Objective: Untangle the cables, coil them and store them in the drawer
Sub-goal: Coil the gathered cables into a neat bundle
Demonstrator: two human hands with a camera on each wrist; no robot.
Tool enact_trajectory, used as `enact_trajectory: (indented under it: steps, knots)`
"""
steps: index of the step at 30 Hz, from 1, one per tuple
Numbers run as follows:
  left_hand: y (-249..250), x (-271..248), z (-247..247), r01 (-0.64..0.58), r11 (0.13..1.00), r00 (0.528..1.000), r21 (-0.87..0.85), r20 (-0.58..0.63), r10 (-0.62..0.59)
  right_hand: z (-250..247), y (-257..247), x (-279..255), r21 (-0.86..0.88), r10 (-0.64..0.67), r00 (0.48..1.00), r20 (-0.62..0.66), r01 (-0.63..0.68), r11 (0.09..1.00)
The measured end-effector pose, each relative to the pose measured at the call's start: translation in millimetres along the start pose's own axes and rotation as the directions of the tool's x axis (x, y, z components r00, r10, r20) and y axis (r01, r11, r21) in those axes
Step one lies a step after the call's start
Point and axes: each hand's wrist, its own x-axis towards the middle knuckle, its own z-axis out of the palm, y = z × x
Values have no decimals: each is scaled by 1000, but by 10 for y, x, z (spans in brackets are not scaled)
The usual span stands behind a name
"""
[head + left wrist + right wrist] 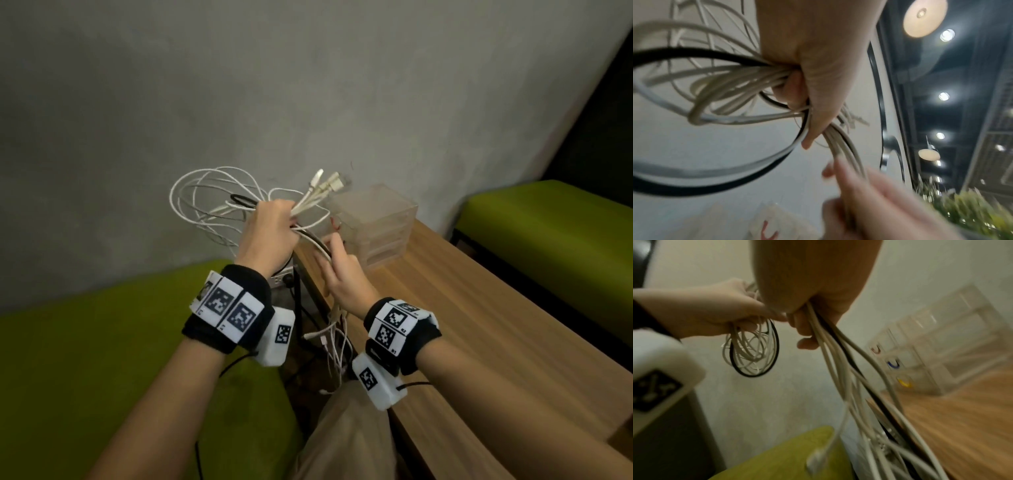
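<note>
The cables (219, 202) are up in the air in front of the person, a bunch of white leads with one black lead among them, gathered into loose loops that fan out to the left of the left hand (270, 233). That hand is closed round the neck of the bundle, and several plug ends (325, 183) stick out past it, up and to the right. From the fist the free strands run down and to the right into the right hand (337, 274), whose fingers are curled round them just below and beside the left; the remaining tails (334, 342) hang from there toward the floor, between the two wrists. So the long axis of the uncoiled part runs downward from the hands, and the right hand is the nearer one to feed slack up. The clear drawer unit (373, 226) stands on the counter (479, 325) just beyond the right hand, against the far wall, its drawers apparently shut. The counter's near-left edge lies right beside the hanging tails, which could catch on it. Green cushions (85, 359) lie to the left and far right; there is open air above and to the left for swinging loops.
</note>
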Motion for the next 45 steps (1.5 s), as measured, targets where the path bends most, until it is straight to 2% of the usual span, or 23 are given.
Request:
enact_trajectory:
  steps: [3, 6, 10, 14, 16, 17, 19, 20, 23, 25, 27, 29, 31, 33, 39, 42, 45]
  knots:
    - [-23, 21, -86, 90, 978, 985, -187, -127, -115, 88, 92, -57, 44, 7, 998, -54, -4, 999]
    - [-11, 7, -194, 102, 936, 960, -337, -214, -182, 148, 117, -55, 89, 19, 998, -54, -14, 996]
    - [37, 61, -408, 48, 941, 919, -335, -354, -173, 234, 122, -21, 130, 28, 995, -99, -15, 991]
    - [64, 121, -657, -27, 947, 877, -319, -462, -130, 363, 249, -43, 97, 115, 992, -55, -109, 989]
    - [82, 103, -703, -49, 950, 867, -308, -485, -112, 378, 282, -57, 58, 126, 992, 4, -126, 990]
    - [80, 99, -722, -60, 939, 854, -338, -504, -127, 381, 311, -84, 21, 119, 990, 72, -121, 992]
    - [78, 132, -784, -91, 893, 804, -440, -562, -194, 419, 441, -183, -112, 156, 955, 253, -132, 985]
    - [75, 169, -814, -96, 887, 797, -451, -569, -203, 445, 515, -239, -166, 186, 930, 318, -139, 976]
    - [113, 233, -804, -90, 940, 854, -328, -511, -96, 502, 687, -299, -295, 251, 880, 402, -136, 946]
    - [149, 221, -697, -76, 942, 875, -327, -475, -94, 423, 538, -252, -224, 228, 878, 421, -143, 964]
    - [152, 189, -562, -60, 941, 889, -334, -446, -101, 314, 305, -170, 38, 149, 940, 306, -168, 985]
    - [141, 163, -463, -62, 951, 898, -303, -433, -79, 259, 81, -52, 209, 74, 993, 91, -92, 974]
    - [152, 150, -403, -70, 957, 906, -281, -419, -57, 259, -73, 78, 267, 38, 994, -98, -11, 964]
    - [171, 147, -384, -75, 947, 907, -311, -415, -64, 265, -158, 173, 288, 43, 980, -192, 14, 958]
    - [195, 141, -429, -90, 928, 892, -362, -443, -86, 233, -49, 217, 269, 94, 974, -206, -36, 963]
    - [214, 166, -501, -111, 932, 878, -344, -474, -71, 302, 62, 91, 214, 153, 981, -118, -126, 969]
    - [198, 154, -514, -78, 952, 902, -295, -428, -59, 332, 164, -6, 122, 181, 981, -62, -173, 977]
